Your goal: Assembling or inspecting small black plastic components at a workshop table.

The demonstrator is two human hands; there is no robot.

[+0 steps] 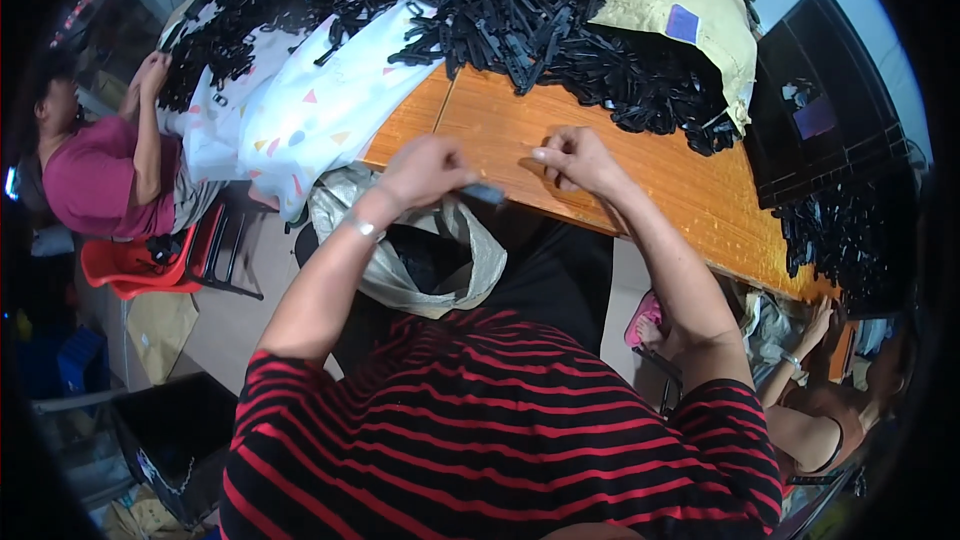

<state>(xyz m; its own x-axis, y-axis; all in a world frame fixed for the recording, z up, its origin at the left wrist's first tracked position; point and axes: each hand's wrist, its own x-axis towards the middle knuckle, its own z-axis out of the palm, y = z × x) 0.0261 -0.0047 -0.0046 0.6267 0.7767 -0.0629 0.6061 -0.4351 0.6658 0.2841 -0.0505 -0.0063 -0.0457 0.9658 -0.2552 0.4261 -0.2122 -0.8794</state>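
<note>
My left hand (425,170) is closed around a small dark flat piece (484,194) that sticks out toward the right, just over the near edge of the orange wooden table (600,150). My right hand (575,158) hovers beside it above the table, fingers pinched together; whether it holds anything is not visible. A big heap of small black plastic parts (520,10) covers the far side of the table. Below my hands an open pale plastic bag (455,270) rests on my lap with dark pieces inside.
A white cloth with coloured triangles (320,105) drapes the table's left corner. A yellowish sack (690,10) lies on the heap, a black crate (820,100) at right. A person in pink (100,175) sits left on a red chair; another person's arm (800,370) is at lower right.
</note>
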